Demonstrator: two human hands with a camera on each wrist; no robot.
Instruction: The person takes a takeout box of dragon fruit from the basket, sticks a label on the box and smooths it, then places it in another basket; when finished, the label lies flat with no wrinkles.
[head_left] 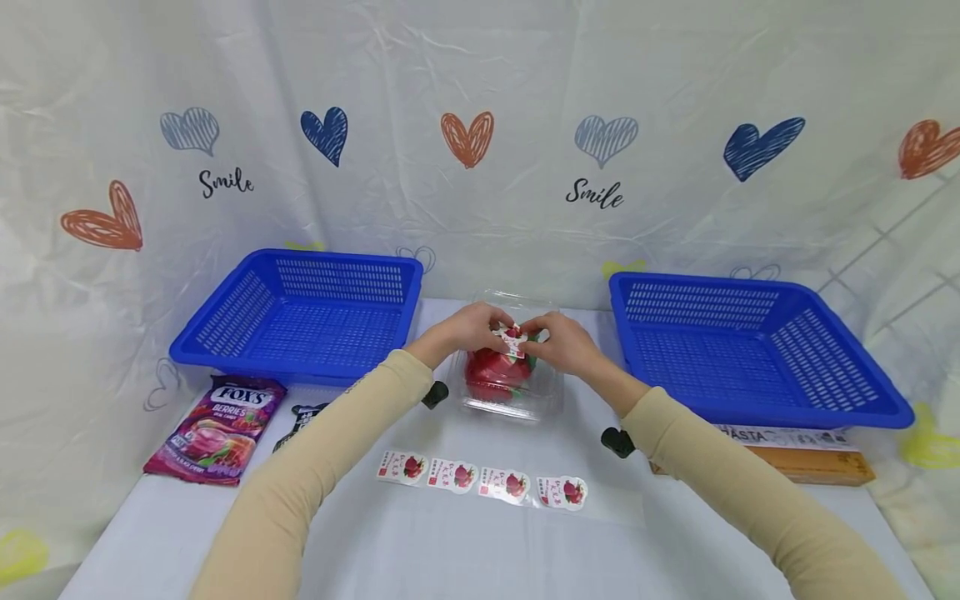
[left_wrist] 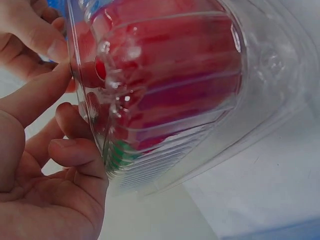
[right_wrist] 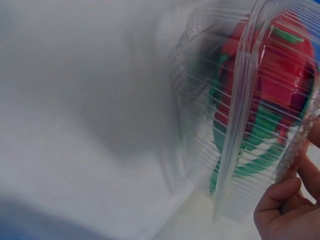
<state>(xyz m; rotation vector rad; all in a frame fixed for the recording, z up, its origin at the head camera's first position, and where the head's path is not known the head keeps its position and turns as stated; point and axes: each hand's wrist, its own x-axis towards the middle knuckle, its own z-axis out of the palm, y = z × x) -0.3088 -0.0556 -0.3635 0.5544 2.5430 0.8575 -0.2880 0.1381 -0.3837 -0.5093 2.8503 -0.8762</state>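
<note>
A clear plastic clamshell box (head_left: 540, 400) stands at the table's middle, with red dragon fruit (head_left: 491, 372) with green tips inside. Over the top of its lid is a white sticker (head_left: 513, 343) printed with a red fruit. My left hand (head_left: 480, 326) pinches the sticker's left side, while my right hand (head_left: 561, 342) pinches the right side. From the left wrist, the fingers (left_wrist: 75, 150) appear close against the lid. In the right wrist view, fingers (right_wrist: 282, 197) are beside the ribbed wall. A strip of several matching stickers (head_left: 453, 475) lies nearer me.
Blue baskets stand at the left (head_left: 330, 321) and right (head_left: 705, 350). A purple candy bag (head_left: 217, 429) and a partly hidden black packet (head_left: 300, 421) lie before the left one. Long boxes, one orange-brown (head_left: 813, 465), lie before the right one. A printed curtain (head_left: 525, 233) hangs behind.
</note>
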